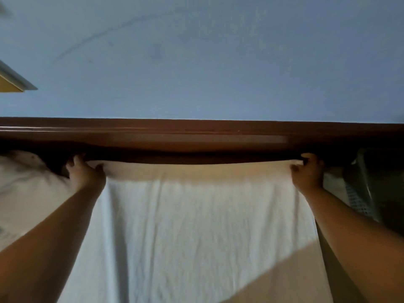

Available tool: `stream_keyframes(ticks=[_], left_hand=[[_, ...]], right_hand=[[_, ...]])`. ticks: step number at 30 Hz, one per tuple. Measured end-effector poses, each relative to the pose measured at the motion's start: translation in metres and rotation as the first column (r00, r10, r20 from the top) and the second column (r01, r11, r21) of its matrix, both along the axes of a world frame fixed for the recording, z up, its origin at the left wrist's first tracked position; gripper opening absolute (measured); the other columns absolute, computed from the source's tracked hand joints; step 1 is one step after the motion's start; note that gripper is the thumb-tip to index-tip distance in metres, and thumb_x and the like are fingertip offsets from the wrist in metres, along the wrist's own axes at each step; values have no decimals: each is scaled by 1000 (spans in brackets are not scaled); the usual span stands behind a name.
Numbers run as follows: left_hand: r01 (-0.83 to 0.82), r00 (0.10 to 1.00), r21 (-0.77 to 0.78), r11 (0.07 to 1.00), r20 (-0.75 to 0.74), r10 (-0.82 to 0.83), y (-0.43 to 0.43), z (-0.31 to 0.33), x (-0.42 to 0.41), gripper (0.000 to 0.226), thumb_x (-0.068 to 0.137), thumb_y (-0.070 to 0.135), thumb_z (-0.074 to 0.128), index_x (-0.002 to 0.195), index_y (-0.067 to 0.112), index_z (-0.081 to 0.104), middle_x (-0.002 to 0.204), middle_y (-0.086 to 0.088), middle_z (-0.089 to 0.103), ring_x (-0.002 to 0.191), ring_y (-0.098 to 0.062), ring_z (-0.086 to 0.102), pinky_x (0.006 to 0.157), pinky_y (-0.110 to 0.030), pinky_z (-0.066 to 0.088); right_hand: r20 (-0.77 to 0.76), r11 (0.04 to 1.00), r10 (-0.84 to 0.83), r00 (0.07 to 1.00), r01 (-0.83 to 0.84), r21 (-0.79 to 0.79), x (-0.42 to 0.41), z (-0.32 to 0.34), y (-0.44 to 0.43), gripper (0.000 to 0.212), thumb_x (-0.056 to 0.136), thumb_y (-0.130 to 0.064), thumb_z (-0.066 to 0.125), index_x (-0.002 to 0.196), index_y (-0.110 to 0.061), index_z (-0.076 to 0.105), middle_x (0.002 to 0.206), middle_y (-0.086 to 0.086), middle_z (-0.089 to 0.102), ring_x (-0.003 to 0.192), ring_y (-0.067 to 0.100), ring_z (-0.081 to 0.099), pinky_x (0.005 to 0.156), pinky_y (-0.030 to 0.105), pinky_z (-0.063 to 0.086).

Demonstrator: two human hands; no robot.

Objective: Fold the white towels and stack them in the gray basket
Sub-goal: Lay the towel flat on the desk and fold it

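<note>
Both hands have their fingers curled over the far edge of the white towel (196, 215), the left hand (85, 171) bunching one corner and the right hand (308, 170) pinching the other, so the edge runs taut between them. Nearest the camera, two bare forearms enter from the lower corners, cut off by the frame. The towel fills the space between them, creased lengthwise, with its near end running out of view at the bottom. Whether it hangs free or lies on a surface cannot be told. A tan diagonal patch crosses the lower right, and it could be the same cloth in warmer light or something beneath it. The fingertips of each hand are mostly hidden behind the folded-over cloth. Just beside the left hand lies a pale rumpled heap (26, 184), blurred and cut off at the left edge. Just beside the right hand sits a dark grey shape (378, 182) with a strip of white perforated mesh (358, 202), too dim to name. Behind the towel's far edge runs a dark brown wooden rail (196, 136), and beyond it a blue wall (196, 62). A grey-and-yellow corner (15, 82) juts in at the upper left.
</note>
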State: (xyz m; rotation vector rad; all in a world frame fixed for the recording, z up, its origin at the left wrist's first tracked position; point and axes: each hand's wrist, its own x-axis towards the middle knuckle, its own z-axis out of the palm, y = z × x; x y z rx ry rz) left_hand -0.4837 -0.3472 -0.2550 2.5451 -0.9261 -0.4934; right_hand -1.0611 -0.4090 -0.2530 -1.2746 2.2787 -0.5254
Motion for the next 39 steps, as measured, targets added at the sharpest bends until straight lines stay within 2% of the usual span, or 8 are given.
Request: stream_keyframes(ticks=[3, 9, 15, 19, 23, 27, 33, 39], left_hand=[[282, 952, 4, 959, 119, -281, 34, -1, -34, 59, 90, 14, 71, 143, 8, 47, 155, -22, 35, 143, -42, 32, 117, -55, 32], [623, 781, 92, 776, -39, -623, 161, 0, -135, 47, 88, 20, 73, 134, 17, 62, 158, -10, 40, 142, -38, 39, 110, -55, 41], [758, 649, 230, 610, -173, -741, 284, 3, -198, 65, 96, 38, 62, 155, 31, 35, 169, 6, 6, 156, -21, 10, 121, -41, 28], [797, 594, 302, 524, -230, -771, 340, 12, -211, 65, 100, 39, 56, 158, 35, 26, 169, 13, -5, 156, -14, 0, 122, -38, 25], [779, 624, 277, 562, -269, -733, 375, 19, -223, 51, 97, 39, 60, 146, 41, 43, 165, 20, 3, 154, -16, 14, 119, -39, 35], [760, 650, 253, 598, -308, -695, 393, 30, -248, 33, 95, 36, 66, 120, 52, 50, 166, 12, 20, 146, -17, 33, 113, -39, 42], [733, 679, 293, 614, -270, -683, 419, 20, -284, 47, 95, 42, 63, 140, 39, 49, 167, 12, 16, 148, -18, 30, 115, -43, 40], [652, 758, 311, 692, -240, -606, 447, 22, -292, 63, 97, 45, 59, 154, 34, 34, 166, 15, 16, 150, -13, 25, 116, -43, 34]], right_hand=[[-102, 993, 116, 988, -116, 8, 1, -1, 47, 54, 85, -6, 76, 134, -7, 52, 148, 18, 31, 125, 39, 48, 104, 46, 46], [-137, 985, 42, 990, -18, 170, 0, -10, 216, 60, 84, -19, 78, 138, -10, 54, 146, 20, 37, 126, 45, 42, 105, 52, 39], [-153, 916, -233, 960, 269, 297, -24, -21, 372, 78, 79, -28, 83, 142, 2, 48, 146, 32, 38, 134, 46, 35, 114, 51, 21], [-114, 885, -233, 966, 259, 386, -49, -17, 418, 61, 80, -31, 83, 128, -1, 60, 136, 31, 47, 123, 49, 45, 109, 52, 32], [-93, 860, -83, 992, 119, 497, -68, -7, 426, 47, 86, -41, 74, 119, -8, 66, 128, 23, 58, 118, 42, 54, 99, 41, 42], [-4, 833, 41, 999, -32, 552, -79, 9, 415, 45, 93, -45, 65, 121, -10, 66, 129, 18, 64, 120, 37, 59, 98, 38, 47], [24, 834, -15, 1000, -1, 551, -101, 14, 430, 57, 94, -46, 63, 138, -9, 57, 144, 19, 53, 132, 36, 52, 108, 40, 43], [-80, 877, 14, 997, 27, 480, -89, 20, 450, 50, 87, -31, 71, 128, -7, 53, 136, 19, 43, 121, 38, 51, 101, 44, 47]])
